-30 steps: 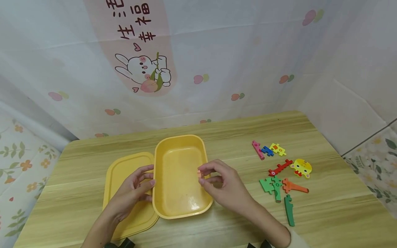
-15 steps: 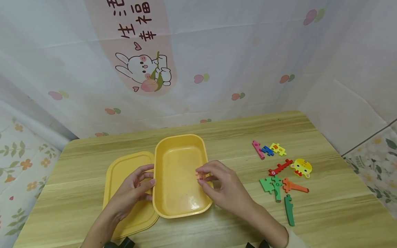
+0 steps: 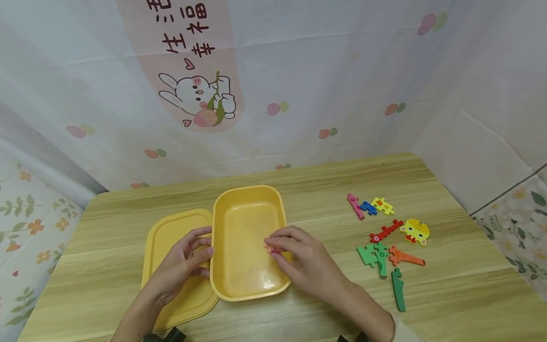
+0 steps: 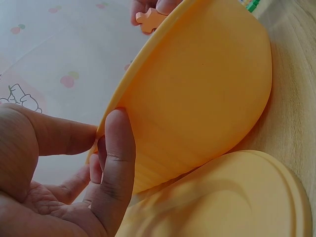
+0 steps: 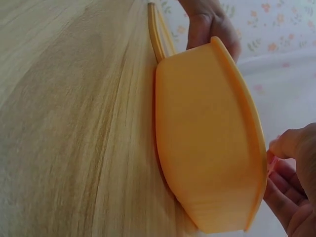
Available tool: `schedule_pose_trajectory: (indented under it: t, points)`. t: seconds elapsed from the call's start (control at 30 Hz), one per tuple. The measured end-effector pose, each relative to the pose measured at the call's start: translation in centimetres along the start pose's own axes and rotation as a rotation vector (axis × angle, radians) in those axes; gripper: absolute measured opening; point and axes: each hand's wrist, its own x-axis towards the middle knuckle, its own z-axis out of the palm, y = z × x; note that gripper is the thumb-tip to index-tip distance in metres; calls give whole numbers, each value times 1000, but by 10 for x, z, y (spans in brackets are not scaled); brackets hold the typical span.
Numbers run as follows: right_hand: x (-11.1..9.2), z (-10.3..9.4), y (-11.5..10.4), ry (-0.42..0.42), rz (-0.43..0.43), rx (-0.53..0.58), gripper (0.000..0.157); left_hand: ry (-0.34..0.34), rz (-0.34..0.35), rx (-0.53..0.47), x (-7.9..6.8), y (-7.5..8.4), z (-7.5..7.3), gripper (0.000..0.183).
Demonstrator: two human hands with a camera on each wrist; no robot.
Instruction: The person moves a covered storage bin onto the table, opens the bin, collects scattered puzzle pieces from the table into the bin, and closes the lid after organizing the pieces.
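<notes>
A yellow plastic box [image 3: 241,237] stands on the table, its inside bare. My left hand [image 3: 181,268] pinches the box's left rim, thumb and finger on either side of the wall in the left wrist view. Over the right part of the box, my right hand [image 3: 316,266] holds a small orange puzzle piece [image 3: 269,247] between thumb and fingers. That piece's knobbed edge shows past the rim in the left wrist view, while in the right wrist view the fingers mostly hide it.
A yellow lid [image 3: 164,237] lies flat left of the box, partly under its edge. Several puzzle pieces lie at the right: a pink piece [image 3: 355,207], a red piece [image 3: 386,232], a yellow animal head [image 3: 416,232], an orange piece [image 3: 406,257] and a dark green piece [image 3: 398,289].
My right hand has shifted slightly left, further over the box, and the orange puzzle piece has turned in its fingers. The left hand and the box stay where they were.
</notes>
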Motion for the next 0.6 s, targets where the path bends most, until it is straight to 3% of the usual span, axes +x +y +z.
schedule_pose_trajectory:
  t: [0.6]
  points:
    - [-1,1,-3,-21,-59,-125,27,-13,13,-2,0,-1,-1,66]
